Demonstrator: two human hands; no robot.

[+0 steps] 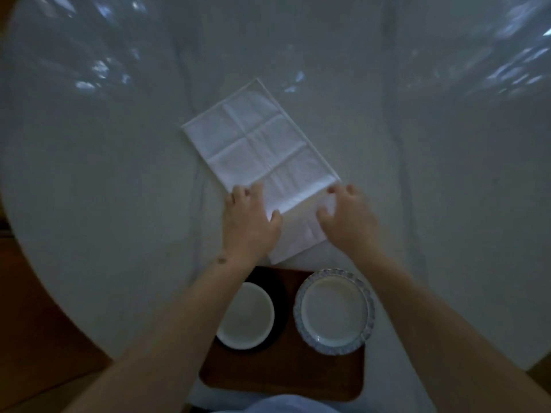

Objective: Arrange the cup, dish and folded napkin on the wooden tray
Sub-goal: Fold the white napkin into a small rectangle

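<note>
Napkin (262, 153) lies creased and white on the bench (104, 174), angled away from you, with bare cloth-covered surface all round its far edges. Your left hand (249, 225) presses flat with spread fingers on its near corner; your right hand (347, 222) hovers curled over the near flap, grip unclear. Just behind your wrists, the wooden tray (283, 380) carries a white cup (246, 317) on a dark saucer (280, 293) and a ridged, round dish (334, 311) side by side.

Both bare forearms reach forward, side by side. The left hand (250, 225) lies flat on the napkin (259, 144), fingers bent. The right hand (347, 222) hovers just beside, fingers curled, loose.
</note>
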